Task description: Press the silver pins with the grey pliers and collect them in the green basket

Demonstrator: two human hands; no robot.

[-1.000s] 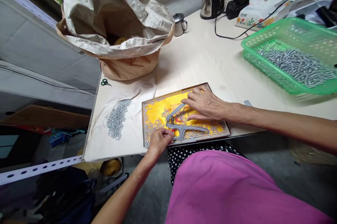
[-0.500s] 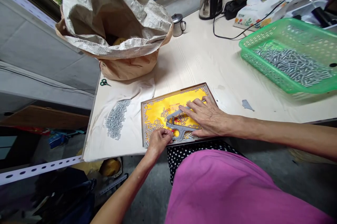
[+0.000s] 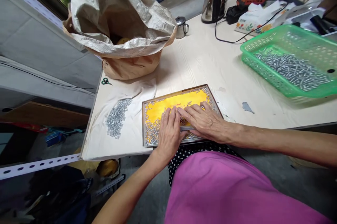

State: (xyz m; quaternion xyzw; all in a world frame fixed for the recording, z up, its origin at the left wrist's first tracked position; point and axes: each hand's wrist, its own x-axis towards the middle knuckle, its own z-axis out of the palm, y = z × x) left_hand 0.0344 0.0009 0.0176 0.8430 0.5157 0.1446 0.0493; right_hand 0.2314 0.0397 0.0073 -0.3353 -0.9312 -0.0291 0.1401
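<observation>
A shallow tray [image 3: 143,126] with a yellow lining [image 3: 158,106] lies at the table's front edge. Several small silvery metal pins [image 3: 152,133] are scattered in it, thickest at its left and lower part. Over the tray, my right hand [image 3: 206,120] is closed around grey spring pliers [image 3: 186,128], which are mostly covered. My left hand [image 3: 170,131] lies across the other end of the pliers, its fingers side by side over the top and its thumb by the lower handle. Whether a small piece sits in the jaws is hidden.
Left of the tray, a pile of silvery pins [image 3: 118,117] rests on white cloth [image 3: 98,129]. Green scissors [image 3: 106,81] and a big open sack [image 3: 131,64] stand behind. A lidded metal cup [image 3: 180,29], a kettle [image 3: 214,1] and a green basket [image 3: 273,80] of pins are further back.
My left hand has gone from pinching at the tip of the pliers to lying over them beside my right hand. The pliers' handles look closer together.
</observation>
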